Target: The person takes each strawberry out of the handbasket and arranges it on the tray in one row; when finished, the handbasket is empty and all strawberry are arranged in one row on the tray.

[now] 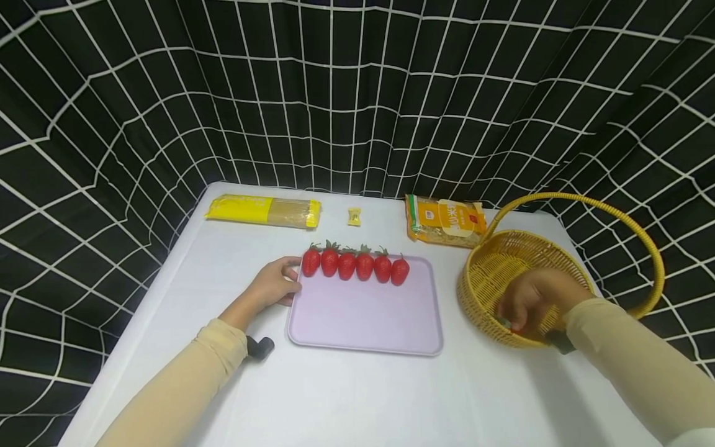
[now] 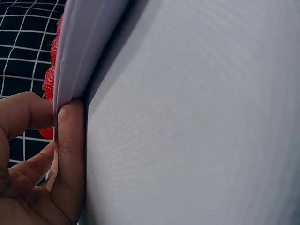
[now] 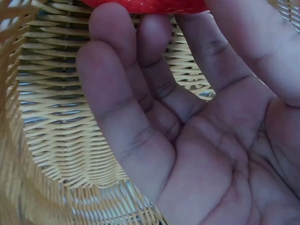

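A pale lilac tray [image 1: 365, 316] lies on the white table with several red strawberries [image 1: 346, 266] in a row along its far side. At its left edge, my left hand [image 1: 272, 284] pinches the rim; the left wrist view shows fingers on both faces of the tray wall [image 2: 77, 56]. Down inside the yellow wicker basket [image 1: 486, 273], my right hand [image 1: 533, 298] holds a strawberry [image 3: 154, 4] at its fingertips. Only the lower part of that strawberry shows in the right wrist view, and the hand covers most of it in the head view.
Along the back of the table lie a yellow pack of noodles [image 1: 262, 211], a small yellow wrapped sweet [image 1: 354, 216] and an orange bag of grain [image 1: 447, 221]. The basket's tall handle [image 1: 642, 239] arches up at right. Black gridded cloth [image 1: 346, 93] hangs behind the table.
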`<action>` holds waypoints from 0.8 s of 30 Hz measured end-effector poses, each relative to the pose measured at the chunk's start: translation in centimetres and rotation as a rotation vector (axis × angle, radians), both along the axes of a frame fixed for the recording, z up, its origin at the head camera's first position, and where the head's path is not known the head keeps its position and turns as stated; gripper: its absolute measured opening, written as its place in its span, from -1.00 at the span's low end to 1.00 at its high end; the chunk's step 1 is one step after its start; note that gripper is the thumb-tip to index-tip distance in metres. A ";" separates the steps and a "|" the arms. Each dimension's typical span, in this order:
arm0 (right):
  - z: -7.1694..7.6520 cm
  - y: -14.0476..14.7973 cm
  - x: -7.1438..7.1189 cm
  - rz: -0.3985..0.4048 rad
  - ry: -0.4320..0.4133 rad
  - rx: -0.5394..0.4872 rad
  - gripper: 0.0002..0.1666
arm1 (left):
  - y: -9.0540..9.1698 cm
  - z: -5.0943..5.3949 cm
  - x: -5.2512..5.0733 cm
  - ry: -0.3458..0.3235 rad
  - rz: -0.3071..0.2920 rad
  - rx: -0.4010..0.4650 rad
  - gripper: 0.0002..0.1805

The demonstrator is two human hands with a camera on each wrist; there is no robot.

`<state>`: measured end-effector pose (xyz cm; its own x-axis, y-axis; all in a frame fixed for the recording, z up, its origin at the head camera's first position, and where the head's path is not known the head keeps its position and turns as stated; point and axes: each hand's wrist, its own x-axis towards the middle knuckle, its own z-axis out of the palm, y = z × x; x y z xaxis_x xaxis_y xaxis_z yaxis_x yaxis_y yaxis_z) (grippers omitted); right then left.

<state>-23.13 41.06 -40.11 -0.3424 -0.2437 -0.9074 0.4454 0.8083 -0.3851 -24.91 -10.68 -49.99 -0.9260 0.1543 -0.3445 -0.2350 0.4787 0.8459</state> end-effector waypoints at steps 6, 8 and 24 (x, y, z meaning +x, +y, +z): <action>0.4 0.0 0.4 0.069 0.042 0.055 -0.66 | 0.0 0.2 0.1 0.005 -0.003 0.010 -0.18; 0.5 0.0 0.5 0.095 0.072 0.087 -0.69 | 0.0 0.3 0.1 0.008 -0.005 0.014 -0.19; 5.6 -3.2 -1.6 -0.006 0.328 -0.072 -0.26 | -0.1 -0.1 0.0 -0.008 -0.012 0.017 -0.18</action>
